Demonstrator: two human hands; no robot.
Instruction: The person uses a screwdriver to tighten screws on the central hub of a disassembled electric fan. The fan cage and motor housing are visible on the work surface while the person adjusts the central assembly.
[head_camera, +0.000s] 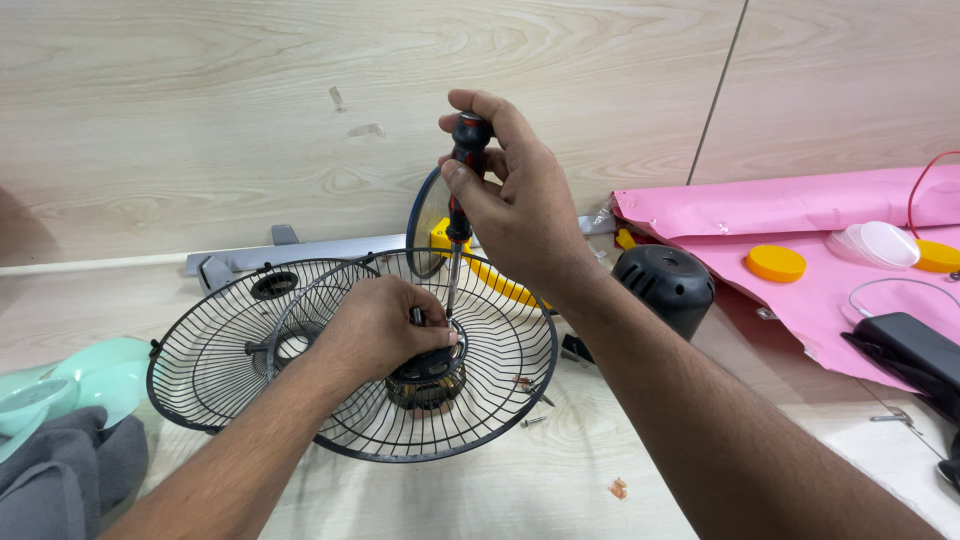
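Note:
My right hand (515, 195) grips the red and black handle of a screwdriver (458, 215), held upright with its tip down at the fan motor (428, 375). My left hand (375, 330) presses on that motor in the middle of a black wire fan guard (490, 400), which lies dished upward on the wooden surface. A second black wire guard (215, 345) lies just behind and to the left, partly overlapped by the first.
A black domed motor cover (665, 285) stands right of the guards. Pink sheet (780, 215) at the right carries an orange lid (776, 263), clear lids and a black box. Pale green fan blades (95, 370) and grey cloth lie at left. Loose screws (533, 420) lie near the guard.

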